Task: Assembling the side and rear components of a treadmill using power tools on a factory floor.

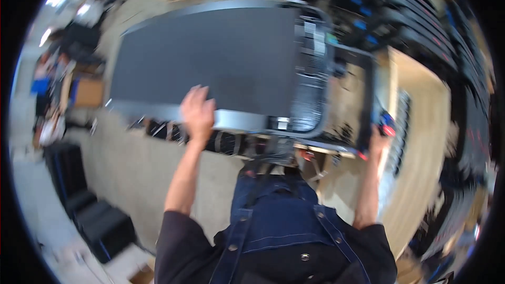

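Both hands on a large dark treadmill (210, 58); left hand (198, 113) gripping its grey side rail (158, 111). Right hand (380, 135) clasped on the black handlebar frame (368, 94); grip blurred.

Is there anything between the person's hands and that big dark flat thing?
Nothing visible. The left hand already rests on the treadmill at its grey near edge, and the right hand is on its black frame bar.
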### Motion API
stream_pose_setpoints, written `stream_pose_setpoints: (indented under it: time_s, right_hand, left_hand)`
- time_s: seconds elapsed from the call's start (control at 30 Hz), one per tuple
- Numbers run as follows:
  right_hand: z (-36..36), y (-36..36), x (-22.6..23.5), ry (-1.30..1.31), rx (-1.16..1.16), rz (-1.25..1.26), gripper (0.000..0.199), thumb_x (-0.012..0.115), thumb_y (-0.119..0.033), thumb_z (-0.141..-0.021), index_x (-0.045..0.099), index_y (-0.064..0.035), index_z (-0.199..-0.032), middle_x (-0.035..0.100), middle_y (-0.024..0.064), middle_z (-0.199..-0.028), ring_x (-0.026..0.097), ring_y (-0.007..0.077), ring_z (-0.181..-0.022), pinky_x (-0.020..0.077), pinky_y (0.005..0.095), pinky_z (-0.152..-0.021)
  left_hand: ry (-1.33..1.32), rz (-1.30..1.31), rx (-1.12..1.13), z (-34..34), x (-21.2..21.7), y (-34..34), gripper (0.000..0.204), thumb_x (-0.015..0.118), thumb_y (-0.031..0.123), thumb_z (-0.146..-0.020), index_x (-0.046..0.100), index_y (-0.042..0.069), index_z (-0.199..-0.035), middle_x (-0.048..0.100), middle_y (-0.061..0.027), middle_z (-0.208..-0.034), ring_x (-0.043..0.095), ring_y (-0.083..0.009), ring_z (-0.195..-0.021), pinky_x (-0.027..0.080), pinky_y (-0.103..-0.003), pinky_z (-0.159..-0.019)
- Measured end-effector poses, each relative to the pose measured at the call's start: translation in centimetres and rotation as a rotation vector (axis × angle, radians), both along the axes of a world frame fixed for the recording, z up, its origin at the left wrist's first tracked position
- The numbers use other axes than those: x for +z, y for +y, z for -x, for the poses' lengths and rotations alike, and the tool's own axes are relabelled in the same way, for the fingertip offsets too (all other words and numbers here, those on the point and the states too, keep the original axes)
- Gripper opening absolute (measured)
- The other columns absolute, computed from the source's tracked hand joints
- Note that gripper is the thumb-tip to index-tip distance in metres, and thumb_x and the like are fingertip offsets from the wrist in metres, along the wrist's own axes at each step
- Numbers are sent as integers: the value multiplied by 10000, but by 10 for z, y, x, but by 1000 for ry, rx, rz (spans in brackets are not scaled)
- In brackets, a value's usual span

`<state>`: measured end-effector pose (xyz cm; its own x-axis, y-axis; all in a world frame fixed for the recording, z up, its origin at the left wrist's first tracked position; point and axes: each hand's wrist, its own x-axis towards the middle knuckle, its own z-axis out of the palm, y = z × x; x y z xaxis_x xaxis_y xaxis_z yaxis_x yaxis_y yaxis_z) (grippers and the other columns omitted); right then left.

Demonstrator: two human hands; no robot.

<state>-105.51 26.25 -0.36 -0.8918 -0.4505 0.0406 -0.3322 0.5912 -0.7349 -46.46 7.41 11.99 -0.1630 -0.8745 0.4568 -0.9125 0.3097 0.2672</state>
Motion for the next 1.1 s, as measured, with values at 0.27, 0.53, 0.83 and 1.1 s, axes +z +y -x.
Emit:
stream_pose_setpoints:
  time_s: [0.27,0.53,0.83,1.1]
  right_hand:
    - [-22,5,-16,-128,223,-103,620,742,-159,-906,481,32,-1434,659,214,-1273,659,326,-1128,498,404,-1000]
    - [-264,67,51,-245,-18,244,296,680,-165,-963,665,-23,-1222,705,76,-931,636,105,-741,526,240,-627]
    - [-622,-42,114,-943,491,9,537,667,-259,-989,475,-9,-1423,698,139,-1078,698,175,-760,590,265,-640]
    - [-671,-156,77,-1597,52,512,568,752,-533,-872,596,-118,-1227,619,81,-1153,613,226,-1042,578,373,-809]
  left_hand:
    - [55,-144,-226,-86,12,22,456,676,308,-917,605,91,-1311,519,-157,-1419,470,-346,-1339,366,-494,-1119]
    - [60,-165,-598,-240,4,-20,538,689,366,-915,577,106,-1372,510,-116,-1475,466,-281,-1369,341,-474,-1162]
    - [150,-181,-478,-358,-5,-24,493,692,273,-922,583,93,-1368,523,-96,-1463,461,-258,-1376,343,-474,-1163]
    - [262,-238,-321,-375,0,-6,412,685,196,-916,608,102,-1309,537,-97,-1443,447,-274,-1393,311,-476,-1188]
